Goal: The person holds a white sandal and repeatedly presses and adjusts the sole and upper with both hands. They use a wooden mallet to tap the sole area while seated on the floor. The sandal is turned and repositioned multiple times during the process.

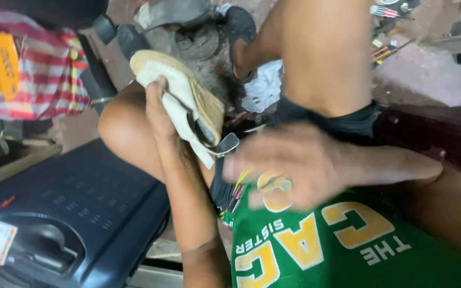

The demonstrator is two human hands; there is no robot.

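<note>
Left hand has the cream, tan-soled flat sandal with a dark strap pinched at its lower edge, fingers closed round it, sole tilted up and facing away from me. Sandal sits above my left knee, just left of the white crumpled cloth.

Right hand is below-right of the sandal, motion-blurred; fingers look loosely curled, can't tell if they're holding anything.

Risks as I see them: grip is on one edge only, so the sandal could twist or drop onto the dark blue hard case below-left of it. The blurred hand moving near the strap could snag it.
</note>
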